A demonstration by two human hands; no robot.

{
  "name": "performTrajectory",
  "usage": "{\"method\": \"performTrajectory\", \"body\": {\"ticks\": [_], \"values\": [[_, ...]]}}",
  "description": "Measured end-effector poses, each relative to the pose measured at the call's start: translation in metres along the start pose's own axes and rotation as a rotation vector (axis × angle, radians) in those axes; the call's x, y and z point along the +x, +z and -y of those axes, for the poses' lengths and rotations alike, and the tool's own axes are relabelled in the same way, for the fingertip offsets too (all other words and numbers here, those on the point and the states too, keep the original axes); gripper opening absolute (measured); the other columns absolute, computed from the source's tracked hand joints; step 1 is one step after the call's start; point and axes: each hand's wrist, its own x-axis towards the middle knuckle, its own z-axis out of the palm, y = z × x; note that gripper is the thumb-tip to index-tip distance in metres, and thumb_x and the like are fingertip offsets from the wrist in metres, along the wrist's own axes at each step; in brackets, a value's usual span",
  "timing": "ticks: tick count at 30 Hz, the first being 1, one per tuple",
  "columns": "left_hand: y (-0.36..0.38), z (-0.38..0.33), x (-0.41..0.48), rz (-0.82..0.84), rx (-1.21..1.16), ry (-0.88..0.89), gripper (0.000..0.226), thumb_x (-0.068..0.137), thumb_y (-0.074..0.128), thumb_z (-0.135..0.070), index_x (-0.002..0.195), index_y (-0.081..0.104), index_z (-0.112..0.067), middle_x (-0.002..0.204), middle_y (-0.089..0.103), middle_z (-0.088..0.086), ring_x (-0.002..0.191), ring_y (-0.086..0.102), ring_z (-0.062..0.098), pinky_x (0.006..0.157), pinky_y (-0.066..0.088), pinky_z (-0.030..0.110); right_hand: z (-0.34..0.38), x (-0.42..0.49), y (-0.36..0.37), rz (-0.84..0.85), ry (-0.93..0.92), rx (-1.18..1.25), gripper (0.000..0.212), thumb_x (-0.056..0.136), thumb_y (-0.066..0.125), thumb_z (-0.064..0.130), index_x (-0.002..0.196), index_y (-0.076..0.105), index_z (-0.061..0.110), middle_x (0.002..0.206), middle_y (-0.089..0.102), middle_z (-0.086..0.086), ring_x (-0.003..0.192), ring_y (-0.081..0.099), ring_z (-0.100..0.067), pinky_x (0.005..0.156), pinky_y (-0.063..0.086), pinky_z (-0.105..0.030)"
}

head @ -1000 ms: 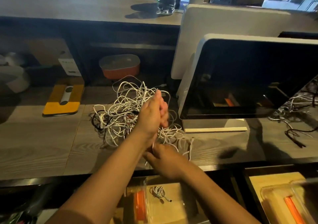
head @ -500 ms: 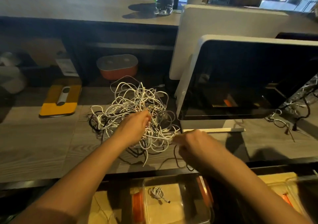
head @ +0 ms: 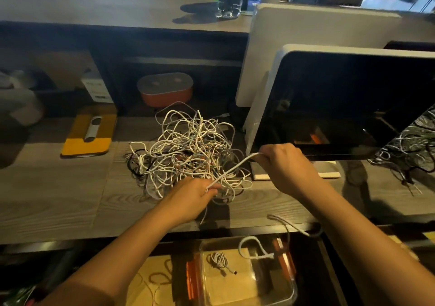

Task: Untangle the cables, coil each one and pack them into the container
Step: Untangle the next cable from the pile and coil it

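Now: untangling step, one lead being worked out of the pile.

- Tangle of cables (head: 188, 155) sits at centre frame on the bench (head: 58, 195), mostly white with a few black strands at its left edge.
- Left hand (head: 190, 200), lower centre, fingers curled, pinches a white cable (head: 235, 168) at the near edge of the tangle.
- Right hand (head: 282, 167), right of centre just below the monitor (head: 341, 105), is closed around the same white cable higher up. The run between my two hands is taut and straight.
- A loose end (head: 256, 247) hangs off the bench's front edge, looping above the container (head: 292, 292). I cannot tell for sure that it belongs to the cable I am holding.
- The container is clear plastic, at the bottom centre of the frame below the bench edge. One coiled cable (head: 220, 260) already lies in it, so the task looks barely begun: most of the pile is untouched.

Judgement on the next move: the far part of the white cable looks buried in the tangle. It calls for holding the pile down or feeding slack with the left hand while the right draws the lead out slowly. If it snags, follow it back by hand; do not yank, or the knots may tighten. Once free, coil it and drop it in beside the first.
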Motion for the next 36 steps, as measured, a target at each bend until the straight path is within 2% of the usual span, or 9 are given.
{"method": "performTrajectory", "body": {"ticks": [2, 5, 8, 11, 13, 18, 29, 33, 36], "values": [[-0.003, -0.001, -0.003, 0.07, -0.359, -0.001, 0.028, 0.099, 0.043, -0.017, 0.121, 0.059, -0.018, 0.078, 0.064, -0.004, 0.067, 0.058, 0.006, 0.068, 0.049, 0.027, -0.002, 0.0, 0.008, 0.007, 0.052, 0.066, 0.027, 0.099, 0.042, 0.032, 0.085, 0.058, 0.016, 0.073, 0.054, 0.001, 0.064, 0.051, -0.011, 0.054, 0.038, -0.025], [-0.011, -0.021, -0.01, 0.112, -1.156, 0.001, 0.034, 0.097, 0.036, -0.005, 0.125, 0.052, -0.017, 0.121, 0.058, -0.004, 0.115, 0.053, 0.005, 0.097, 0.044, 0.02, 0.002, -0.003, 0.028, 0.008, 0.122, 0.133, 0.029, 0.1, 0.038, 0.033, 0.087, 0.058, 0.017, 0.076, 0.056, 0.001, 0.069, 0.055, -0.013, 0.064, 0.05, -0.032], [-0.018, -0.051, -0.004, -0.01, -1.285, 0.141, 0.033, 0.098, 0.032, -0.015, 0.115, 0.058, -0.024, 0.127, 0.059, -0.008, 0.127, 0.045, 0.005, 0.107, 0.032, 0.026, 0.022, -0.009, 0.055, 0.101, 0.076, 0.143, 0.03, 0.101, 0.036, 0.034, 0.094, 0.059, 0.017, 0.083, 0.063, -0.003, 0.075, 0.061, -0.018, 0.073, 0.054, -0.039], [-0.021, -0.074, 0.014, -0.243, -1.018, 0.132, 0.028, 0.101, 0.031, -0.021, 0.093, 0.058, -0.021, 0.079, 0.064, -0.004, 0.08, 0.063, 0.007, 0.078, 0.046, 0.017, 0.048, -0.015, 0.069, 0.203, -0.041, 0.152, 0.023, 0.099, 0.041, 0.028, 0.101, 0.06, 0.014, 0.096, 0.066, -0.009, 0.088, 0.063, -0.024, 0.078, 0.053, -0.04], [-0.02, -0.069, 0.029, -0.403, -0.576, 0.183, 0.024, 0.101, 0.034, -0.024, 0.089, 0.054, -0.02, 0.066, 0.05, -0.006, 0.056, 0.049, 0.006, 0.054, 0.039, 0.013, 0.055, -0.016, 0.07, 0.244, -0.025, 0.235, 0.023, 0.098, 0.043, 0.025, 0.102, 0.061, 0.011, 0.099, 0.066, -0.012, 0.092, 0.062, -0.026, 0.081, 0.052, -0.041], [-0.022, -0.026, 0.05, -0.536, 0.119, 0.157, 0.021, 0.101, 0.033, -0.028, 0.083, 0.04, -0.019, 0.075, 0.049, 0.0, 0.064, 0.044, 0.015, 0.05, 0.023, 0.023, 0.048, -0.025, 0.055, 0.39, 0.012, 0.324, 0.024, 0.099, 0.043, 0.025, 0.103, 0.062, 0.01, 0.098, 0.063, -0.008, 0.088, 0.057, -0.018, 0.075, 0.044, -0.031], [-0.006, 0.0, 0.028, -0.159, 0.313, -0.018, 0.063, 0.075, 0.023, -0.077, 0.099, 0.044, -0.022, 0.104, 0.05, -0.005, 0.09, 0.05, 0.014, 0.078, 0.036, 0.031, 0.008, -0.019, -0.004, 0.074, -0.003, 0.195, 0.017, 0.093, 0.053, 0.034, 0.1, 0.066, 0.026, 0.087, 0.064, 0.008, 0.08, 0.059, -0.004, 0.076, 0.054, -0.031], [0.011, 0.003, 0.009, -0.266, 0.427, 0.079, 0.039, 0.092, 0.05, -0.043, 0.126, 0.039, -0.027, 0.114, 0.059, -0.006, 0.098, 0.058, 0.015, 0.075, 0.04, 0.026, -0.01, -0.007, -0.018, -0.032, -0.017, 0.296, 0.015, 0.092, 0.056, 0.03, 0.099, 0.068, 0.025, 0.089, 0.065, 0.009, 0.083, 0.061, -0.006, 0.075, 0.053, -0.031], [0.017, 0.009, 0.005, -0.171, 0.44, 0.063, 0.02, 0.097, 0.044, -0.028, 0.113, 0.056, -0.023, 0.098, 0.065, -0.003, 0.086, 0.06, 0.017, 0.066, 0.036, 0.027, -0.023, 0.002, -0.021, -0.149, 0.029, 0.356, 0.014, 0.094, 0.053, 0.03, 0.093, 0.065, 0.023, 0.079, 0.062, 0.005, 0.076, 0.059, -0.011, 0.067, 0.049, -0.03]]}}
